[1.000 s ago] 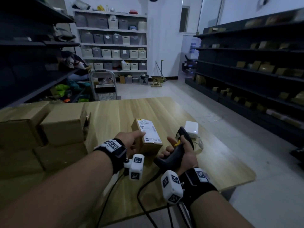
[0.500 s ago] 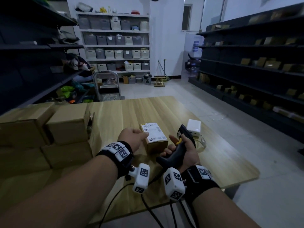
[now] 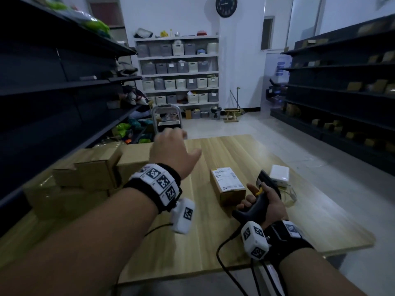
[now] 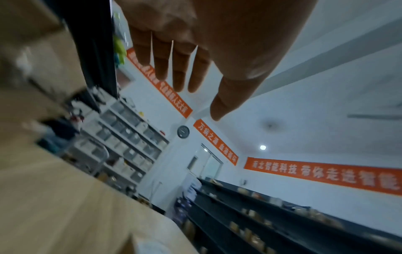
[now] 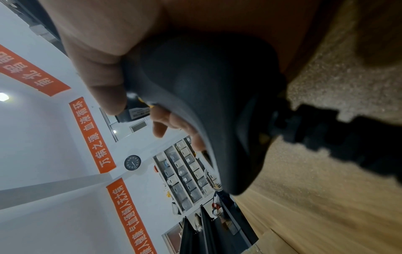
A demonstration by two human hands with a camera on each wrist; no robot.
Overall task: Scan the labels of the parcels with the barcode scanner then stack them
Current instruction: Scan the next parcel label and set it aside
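Both hands over the table (image 3: pixel 224 248), bare wood by its near edge. R hand (image 3: pixel 269 205) clenched round the scanner (image 3: pixel 259 201), nose fwd. Parcel (image 3: pixel 227 185) lies flat just ahead-left, label up, long axis pointing away. L hand (image 3: pixel 174 155) empty, fingers (image 4: pixel 178 68) straight, raised near stacked boxes (image 3: pixel 94 174).

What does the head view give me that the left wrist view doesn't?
Head view only: the labelled parcel lying flat on the table, the right hand gripping the barcode scanner, the white box beyond it, and the stacked cardboard boxes at left.

Left wrist view only: the orange wall banners and the left hand's fingers straight, holding nothing.

Both: the left hand, the wall clock and the white bin shelves.
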